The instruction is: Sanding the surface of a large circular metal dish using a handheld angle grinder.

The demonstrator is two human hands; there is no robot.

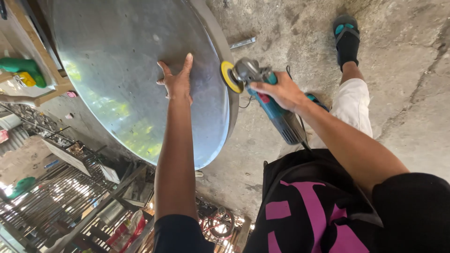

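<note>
Head view, looking down at two bare arms over a concrete floor (412,61). Left hand (177,82): fingers spread wide, palm pressed flat against the face of a large round metal disc (117,70), close to its right edge; it grips nothing. Right hand (280,91): closed around the body of a blue angle grinder (276,110), whose yellow sanding pad (228,76) sits at the rim of the disc, just right of the left hand (whether pad and rim touch cannot be told). The disc stands tilted, its shiny face mirroring green foliage, its lower edge near the floor. A black cord trails from the grinder toward the person's black shirt with pink lettering (309,211). Beyond the right forearm: a leg in white shorts (354,105) and a foot in a dark sandal (347,40). Upper left: a wooden bench (40,56) carrying a green object (23,68). Lower left: metal grating and clutter (61,197).
</note>
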